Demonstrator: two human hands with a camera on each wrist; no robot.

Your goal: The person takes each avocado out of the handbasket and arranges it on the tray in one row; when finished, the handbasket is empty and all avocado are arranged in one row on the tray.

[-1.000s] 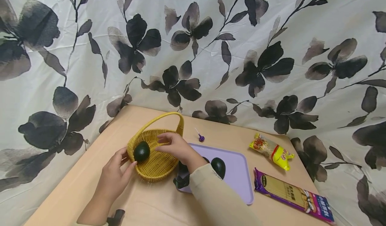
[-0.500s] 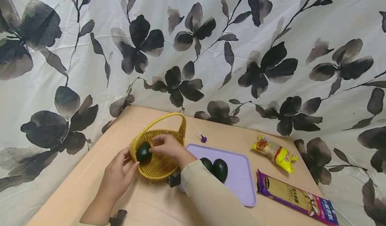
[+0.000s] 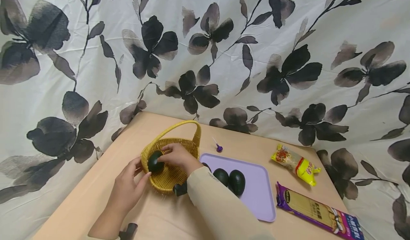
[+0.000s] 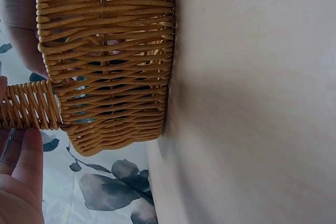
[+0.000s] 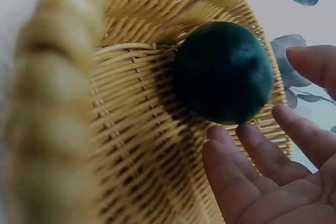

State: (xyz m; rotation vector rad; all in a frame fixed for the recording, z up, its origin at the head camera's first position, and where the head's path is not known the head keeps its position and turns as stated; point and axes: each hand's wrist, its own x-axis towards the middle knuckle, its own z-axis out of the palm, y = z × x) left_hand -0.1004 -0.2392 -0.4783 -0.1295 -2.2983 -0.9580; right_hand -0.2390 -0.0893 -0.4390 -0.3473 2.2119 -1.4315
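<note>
A yellow wicker basket (image 3: 168, 181) stands on the table, holding one dark green avocado (image 3: 155, 162) against its left inner wall. My left hand (image 3: 127, 188) grips the basket by the foot of its handle; the left wrist view has the handle (image 4: 31, 106) between thumb and fingers. My right hand (image 3: 179, 157) reaches into the basket from the right. In the right wrist view its fingers (image 5: 265, 153) extend with tips right at the avocado's lower edge, and the thumb stands apart from it.
Right of the basket lies a lilac tray (image 3: 256, 204) with several avocados (image 3: 237, 182), partly hidden by the right sleeve. A purple lollipop (image 3: 219, 148) lies behind it. Farther right are a yellow bag (image 3: 296, 163) and a purple pasta packet (image 3: 317, 211). A floral cloth hangs behind.
My right hand has moved left and inward over the basket, its fingertips coming from a gap up to the avocado. My left hand keeps its hold on the basket.
</note>
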